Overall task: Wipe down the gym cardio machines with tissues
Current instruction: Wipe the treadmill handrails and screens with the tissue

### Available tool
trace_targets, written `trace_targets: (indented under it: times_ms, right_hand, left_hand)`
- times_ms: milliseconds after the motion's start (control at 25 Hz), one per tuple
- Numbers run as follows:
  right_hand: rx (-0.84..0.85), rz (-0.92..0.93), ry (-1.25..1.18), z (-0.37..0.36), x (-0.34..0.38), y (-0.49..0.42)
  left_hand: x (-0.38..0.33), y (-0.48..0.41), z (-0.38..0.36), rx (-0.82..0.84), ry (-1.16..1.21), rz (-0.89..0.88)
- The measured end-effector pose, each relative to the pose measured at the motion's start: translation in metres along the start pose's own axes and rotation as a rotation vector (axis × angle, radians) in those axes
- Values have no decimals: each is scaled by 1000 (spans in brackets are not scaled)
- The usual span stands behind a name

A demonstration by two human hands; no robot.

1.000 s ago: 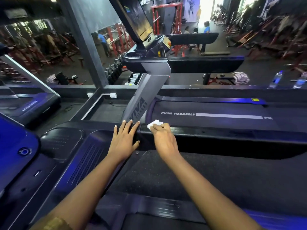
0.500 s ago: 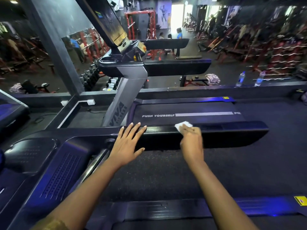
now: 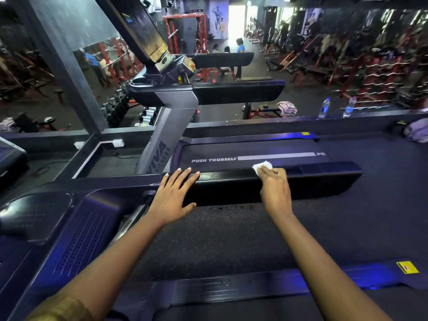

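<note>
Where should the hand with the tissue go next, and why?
Probably slide the tissue right along the black handrail. The right hand holds it on the rail's top, more rail lies to its right, and the left hand rests flat at the left end.

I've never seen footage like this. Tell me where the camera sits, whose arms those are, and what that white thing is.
The camera is worn on a person's head, looking forward and down, so both arms are that person's own. They are at a gym treadmill. The left hand lies flat, fingers straight, on its black rail. The right hand holds a white tissue under curled fingers, pressed onto the same rail for wiping. Beyond lies another belt marked PUSH YOURSELF.
</note>
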State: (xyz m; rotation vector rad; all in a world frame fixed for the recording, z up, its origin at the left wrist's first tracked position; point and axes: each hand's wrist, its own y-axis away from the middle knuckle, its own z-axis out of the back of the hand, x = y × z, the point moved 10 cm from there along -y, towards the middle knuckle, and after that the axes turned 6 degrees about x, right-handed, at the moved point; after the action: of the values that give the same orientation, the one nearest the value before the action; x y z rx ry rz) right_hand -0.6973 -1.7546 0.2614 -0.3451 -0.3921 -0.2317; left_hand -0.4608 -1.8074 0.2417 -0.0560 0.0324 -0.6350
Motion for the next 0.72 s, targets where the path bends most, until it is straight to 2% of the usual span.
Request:
trace_targets:
  times_ms: [120,280,440,520,640,720]
  right_hand:
    - [-7,54,-84,-5,16,4]
    - [-62,400,-117,-7,106,15]
    - [121,579,-27,-35,168,19]
    - [185,584,-41,-46,168,22]
    - [141,511,-76,-38,133,13]
    - [127,525,-38,-32,120,10]
  left_hand:
    - [8,4,8,45,78,-17]
    - [43,22,17,21,55,109]
    - [49,31,3,88,7,120]
    - [51,33,4,74,23,114]
    - [54,37,7,55,53,111]
    - [53,38,8,45,70,121]
